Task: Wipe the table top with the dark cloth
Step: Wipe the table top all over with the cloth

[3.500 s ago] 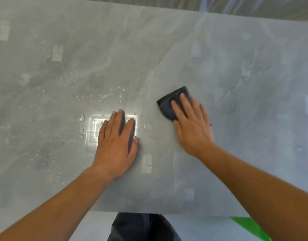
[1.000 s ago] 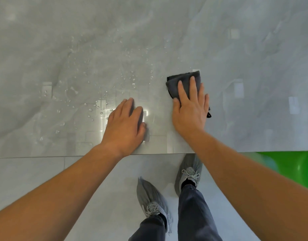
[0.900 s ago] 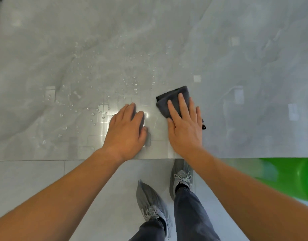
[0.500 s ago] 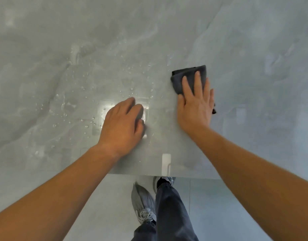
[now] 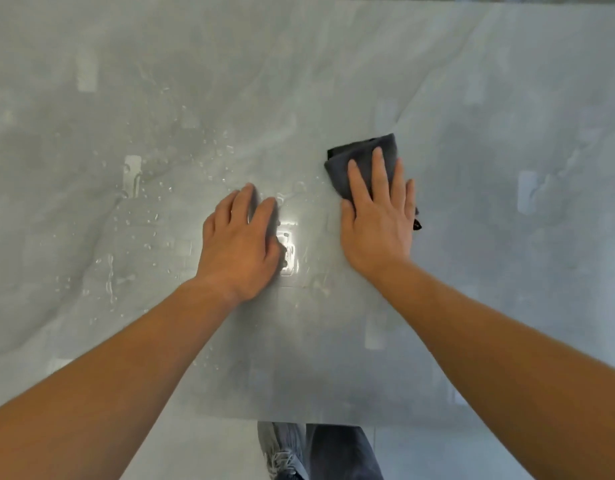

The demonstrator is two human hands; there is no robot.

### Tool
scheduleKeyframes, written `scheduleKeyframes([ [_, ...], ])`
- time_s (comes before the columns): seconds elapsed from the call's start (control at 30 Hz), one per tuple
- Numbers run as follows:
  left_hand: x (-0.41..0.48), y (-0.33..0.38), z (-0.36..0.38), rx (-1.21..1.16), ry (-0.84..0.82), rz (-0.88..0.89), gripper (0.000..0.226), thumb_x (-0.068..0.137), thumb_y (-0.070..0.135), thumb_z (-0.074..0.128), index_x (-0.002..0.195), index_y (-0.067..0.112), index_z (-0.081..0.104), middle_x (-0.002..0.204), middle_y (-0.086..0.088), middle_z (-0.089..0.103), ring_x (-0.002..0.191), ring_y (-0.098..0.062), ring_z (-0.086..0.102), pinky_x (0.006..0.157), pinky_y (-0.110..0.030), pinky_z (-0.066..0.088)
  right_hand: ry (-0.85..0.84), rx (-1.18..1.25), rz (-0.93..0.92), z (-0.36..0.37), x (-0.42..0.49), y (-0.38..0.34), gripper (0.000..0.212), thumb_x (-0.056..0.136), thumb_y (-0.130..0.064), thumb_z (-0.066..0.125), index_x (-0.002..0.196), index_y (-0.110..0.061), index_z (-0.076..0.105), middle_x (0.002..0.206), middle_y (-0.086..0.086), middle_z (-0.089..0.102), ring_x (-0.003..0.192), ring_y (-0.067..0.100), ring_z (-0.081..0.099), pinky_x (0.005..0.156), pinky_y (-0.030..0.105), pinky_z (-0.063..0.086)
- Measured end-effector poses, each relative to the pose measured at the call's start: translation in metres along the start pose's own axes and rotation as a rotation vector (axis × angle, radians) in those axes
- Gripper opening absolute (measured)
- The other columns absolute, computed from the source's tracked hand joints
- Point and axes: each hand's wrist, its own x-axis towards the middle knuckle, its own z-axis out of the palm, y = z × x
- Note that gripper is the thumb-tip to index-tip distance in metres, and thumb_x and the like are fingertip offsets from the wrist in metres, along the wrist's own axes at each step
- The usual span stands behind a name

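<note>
The right hand (image 5: 379, 223) lies flat on the folded dark cloth (image 5: 359, 157), fingers straight and spread, pressing it onto the grey table top (image 5: 507, 98) about midway between the left and right edges. The cloth's far end shows beyond the fingertips; the remainder is hidden under the palm. The left hand (image 5: 240, 247) rests palm-down on the bare surface just beside the right hand, fingers extended and holding nothing. Water droplets (image 5: 139, 216) are scattered toward the left edge, beyond the left hand. The left hand therefore lies between the cloth and the unwiped wet zone. A leftward stroke would probably require this hand to lift or shift first.
</note>
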Motion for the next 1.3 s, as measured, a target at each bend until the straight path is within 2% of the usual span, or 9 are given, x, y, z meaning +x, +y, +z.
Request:
scheduleKeyframes([
  [0.2,0.004,0.001,-0.006,-0.007,0.011,0.000,0.048,0.091,0.031,0.053,0.138,0.025,0.044,0.153,-0.008,0.029,0.138,-0.033,0.023,0.110,-0.048,0.026,-0.160,-0.115,-0.464,0.003,-0.039,0.017,0.054,0.103,-0.040,0.035,0.156,-0.029,0.031,0.168,0.003,0.016,0.153,0.035,0.012,0.123,0.055,0.012],
  [0.43,0.028,-0.005,-0.024,-0.046,0.068,0.045,0.042,0.086,0.036,0.043,0.120,0.018,0.059,0.135,-0.008,0.045,0.125,-0.031,0.040,0.106,-0.042,0.030,-0.006,0.021,0.047,-0.014,0.070,0.007,0.054,0.105,-0.038,0.033,0.158,-0.031,0.024,0.169,0.000,0.007,0.154,0.033,0.003,0.125,0.048,0.000],
  [0.53,0.053,-0.003,-0.036,-0.045,0.074,0.075,0.048,0.085,0.036,0.043,0.129,0.018,0.052,0.147,-0.011,0.036,0.136,-0.032,0.032,0.111,-0.042,0.026,-0.017,-0.010,-0.041,-0.012,0.059,-0.009,0.053,0.105,-0.036,0.033,0.157,-0.029,0.025,0.169,0.001,0.008,0.154,0.034,0.004,0.125,0.049,0.002],
  [0.67,0.096,-0.004,-0.049,0.020,-0.009,0.073,0.063,0.097,0.037,0.042,0.154,0.027,0.018,0.166,-0.011,-0.005,0.152,-0.031,-0.007,0.121,-0.045,0.006,-0.120,-0.048,-0.312,-0.013,0.040,0.012,0.051,0.102,-0.035,0.038,0.153,-0.029,0.037,0.168,-0.001,0.016,0.154,0.031,0.010,0.125,0.050,0.008],
  [0.77,0.124,-0.010,-0.058,0.085,-0.043,0.070,0.068,0.099,0.044,0.034,0.157,0.030,0.002,0.165,-0.011,-0.016,0.151,-0.030,-0.017,0.122,-0.045,-0.002,-0.063,-0.025,-0.143,-0.023,0.085,0.019,0.051,0.102,-0.032,0.039,0.153,-0.030,0.036,0.168,-0.002,0.014,0.155,0.028,0.008,0.126,0.045,0.003],
  [0.9,0.139,-0.018,-0.060,0.099,-0.068,0.081,0.067,0.099,0.049,0.029,0.157,0.028,0.004,0.166,-0.011,-0.014,0.151,-0.031,-0.015,0.122,-0.046,-0.001,0.044,0.055,0.149,-0.025,0.150,-0.004,0.053,0.104,-0.033,0.034,0.157,-0.033,0.027,0.169,-0.004,0.008,0.155,0.026,0.003,0.125,0.042,-0.003],
  [1.1,0.138,-0.020,-0.057,0.109,-0.058,0.106,0.071,0.099,0.053,0.027,0.158,0.026,-0.002,0.164,-0.013,-0.019,0.150,-0.033,-0.020,0.122,-0.047,-0.005,-0.060,-0.071,-0.208,-0.011,0.119,-0.023,0.054,0.102,-0.034,0.039,0.155,-0.029,0.033,0.168,-0.001,0.015,0.154,0.031,0.009,0.125,0.049,0.006],
  [1.17,0.138,-0.022,-0.055,0.109,-0.038,0.113,0.071,0.098,0.053,0.025,0.158,0.025,0.000,0.164,-0.014,-0.018,0.150,-0.034,-0.018,0.122,-0.048,-0.004,-0.078,-0.072,-0.211,-0.018,0.137,-0.013,0.055,0.101,-0.036,0.038,0.155,-0.030,0.032,0.168,-0.001,0.014,0.154,0.030,0.010,0.125,0.048,0.006],
  [1.3,0.137,-0.026,-0.050,0.110,0.006,0.132,0.072,0.094,0.055,0.019,0.158,0.025,0.002,0.165,-0.014,-0.014,0.151,-0.034,-0.016,0.122,-0.048,-0.002,0.039,0.028,0.180,-0.024,0.203,-0.029,0.057,0.103,-0.037,0.034,0.158,-0.034,0.021,0.169,-0.003,0.004,0.155,0.028,0.002,0.125,0.046,-0.001],
])
